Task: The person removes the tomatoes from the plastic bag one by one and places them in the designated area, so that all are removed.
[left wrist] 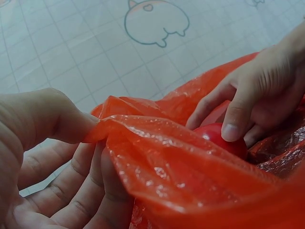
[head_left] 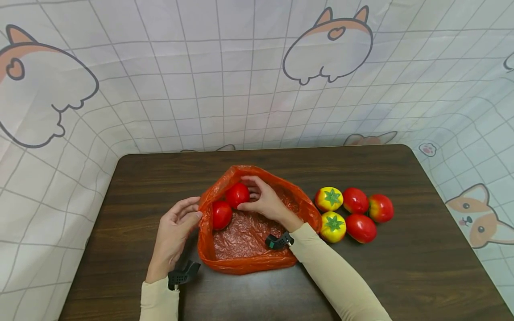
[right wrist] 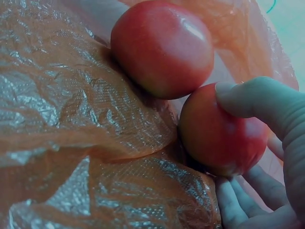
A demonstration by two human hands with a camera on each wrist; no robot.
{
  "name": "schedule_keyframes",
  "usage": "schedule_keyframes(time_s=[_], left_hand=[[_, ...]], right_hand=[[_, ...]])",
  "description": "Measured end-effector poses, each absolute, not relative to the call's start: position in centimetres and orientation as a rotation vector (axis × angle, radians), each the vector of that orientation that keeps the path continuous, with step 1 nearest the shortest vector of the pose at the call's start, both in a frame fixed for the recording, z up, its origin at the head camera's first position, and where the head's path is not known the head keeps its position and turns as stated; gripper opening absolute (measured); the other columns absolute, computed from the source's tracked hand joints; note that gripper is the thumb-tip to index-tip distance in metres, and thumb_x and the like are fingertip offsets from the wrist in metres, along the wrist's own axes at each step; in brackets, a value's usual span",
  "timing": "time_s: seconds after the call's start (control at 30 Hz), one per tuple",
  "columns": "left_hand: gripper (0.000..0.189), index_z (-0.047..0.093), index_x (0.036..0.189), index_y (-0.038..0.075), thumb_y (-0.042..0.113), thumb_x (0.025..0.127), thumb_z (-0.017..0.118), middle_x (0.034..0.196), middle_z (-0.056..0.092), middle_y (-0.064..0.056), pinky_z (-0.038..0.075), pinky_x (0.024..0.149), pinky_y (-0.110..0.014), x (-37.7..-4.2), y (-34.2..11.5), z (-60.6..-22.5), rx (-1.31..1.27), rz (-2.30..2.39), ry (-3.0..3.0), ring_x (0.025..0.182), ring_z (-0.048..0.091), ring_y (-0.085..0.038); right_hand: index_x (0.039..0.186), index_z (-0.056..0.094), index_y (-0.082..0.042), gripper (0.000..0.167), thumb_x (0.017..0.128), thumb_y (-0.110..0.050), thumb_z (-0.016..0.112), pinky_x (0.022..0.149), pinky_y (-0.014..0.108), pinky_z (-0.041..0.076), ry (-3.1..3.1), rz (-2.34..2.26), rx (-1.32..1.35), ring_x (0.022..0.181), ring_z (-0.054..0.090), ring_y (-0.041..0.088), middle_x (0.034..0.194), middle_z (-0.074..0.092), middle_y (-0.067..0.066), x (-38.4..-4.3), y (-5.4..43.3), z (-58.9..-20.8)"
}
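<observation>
An orange-red plastic bag lies wide open on the table. My left hand pinches its left rim between thumb and fingers; the left wrist view shows the thumb pressed on the folded plastic. Inside the bag, my right hand holds a red tomato, thumb on one side and fingers curled round the other. That held tomato touches a second red tomato in the right wrist view. The second tomato rests against the bag's left wall.
Right of the bag, several more tomatoes stand grouped on the table: yellow-topped ones with green leaf marks and red ones. The dark wood table ends at a white grid-patterned cloth behind it.
</observation>
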State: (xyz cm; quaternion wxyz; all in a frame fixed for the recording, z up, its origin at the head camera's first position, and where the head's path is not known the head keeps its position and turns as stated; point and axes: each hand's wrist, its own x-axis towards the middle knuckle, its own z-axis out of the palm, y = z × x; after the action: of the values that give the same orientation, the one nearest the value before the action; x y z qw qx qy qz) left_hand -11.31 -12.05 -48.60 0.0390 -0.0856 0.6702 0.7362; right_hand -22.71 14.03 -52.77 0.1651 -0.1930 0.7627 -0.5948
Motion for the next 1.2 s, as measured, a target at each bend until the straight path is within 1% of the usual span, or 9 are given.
schedule_keyframes(time_s=[0.27, 0.4, 0.6, 0.87, 1.03, 1.2], left_hand=[[0.048, 0.056, 0.141, 0.005, 0.014, 0.097, 0.073, 0.112, 0.065, 0.003, 0.062, 0.09, -0.022, -11.3, -11.8, -48.6, -0.24, 2.268, 2.04, 0.096, 0.069, -0.006], [0.048, 0.056, 0.141, 0.005, 0.014, 0.097, 0.073, 0.112, 0.066, 0.004, 0.062, 0.09, -0.023, -11.3, -11.8, -48.6, -0.232, 2.27, 2.038, 0.096, 0.069, -0.006], [0.048, 0.056, 0.141, 0.005, 0.015, 0.097, 0.073, 0.112, 0.066, 0.003, 0.062, 0.09, -0.023, -11.4, -11.7, -48.6, -0.211, 2.264, 2.048, 0.096, 0.07, -0.006], [0.046, 0.056, 0.14, 0.003, 0.012, 0.097, 0.072, 0.111, 0.067, 0.004, 0.062, 0.089, -0.022, -11.4, -11.6, -48.7, -0.163, 2.288, 2.039, 0.095, 0.07, -0.005], [0.047, 0.056, 0.141, 0.003, 0.013, 0.097, 0.072, 0.111, 0.068, 0.005, 0.062, 0.089, -0.022, -11.4, -11.6, -48.8, -0.157, 2.292, 2.041, 0.096, 0.07, -0.005], [0.048, 0.055, 0.142, 0.003, 0.013, 0.097, 0.072, 0.111, 0.068, 0.005, 0.062, 0.089, -0.022, -11.2, -11.5, -48.8, -0.159, 2.288, 2.048, 0.096, 0.071, -0.005]], right_hand=[[0.148, 0.044, -0.013, 0.077, 0.084, -0.008, 0.085, 0.112, 0.048, 0.053, 2.134, -1.759, -0.476, 0.134, 0.059, 0.035, 0.15, 0.053, 0.015, -22.3, 14.4, -52.4], [0.147, 0.045, -0.014, 0.075, 0.084, -0.009, 0.085, 0.109, 0.045, 0.055, 2.131, -1.767, -0.468, 0.134, 0.059, 0.033, 0.15, 0.053, 0.013, -22.0, 14.7, -52.2], [0.144, 0.049, -0.015, 0.07, 0.084, -0.01, 0.085, 0.11, 0.043, 0.055, 2.122, -1.782, -0.44, 0.135, 0.059, 0.029, 0.148, 0.055, 0.01, -21.5, 15.3, -51.6], [0.147, 0.046, -0.012, 0.073, 0.085, -0.007, 0.084, 0.111, 0.048, 0.053, 2.107, -1.802, -0.459, 0.137, 0.057, 0.031, 0.152, 0.052, 0.011, -20.7, 15.9, -50.8], [0.148, 0.045, -0.011, 0.075, 0.084, -0.006, 0.084, 0.11, 0.049, 0.054, 2.089, -1.813, -0.479, 0.139, 0.055, 0.032, 0.153, 0.05, 0.011, -20.2, 16.3, -50.4], [0.144, 0.05, -0.017, 0.069, 0.085, -0.012, 0.085, 0.11, 0.046, 0.055, 2.115, -1.787, -0.46, 0.138, 0.057, 0.028, 0.15, 0.054, 0.006, -19.6, 16.9, -49.9]])
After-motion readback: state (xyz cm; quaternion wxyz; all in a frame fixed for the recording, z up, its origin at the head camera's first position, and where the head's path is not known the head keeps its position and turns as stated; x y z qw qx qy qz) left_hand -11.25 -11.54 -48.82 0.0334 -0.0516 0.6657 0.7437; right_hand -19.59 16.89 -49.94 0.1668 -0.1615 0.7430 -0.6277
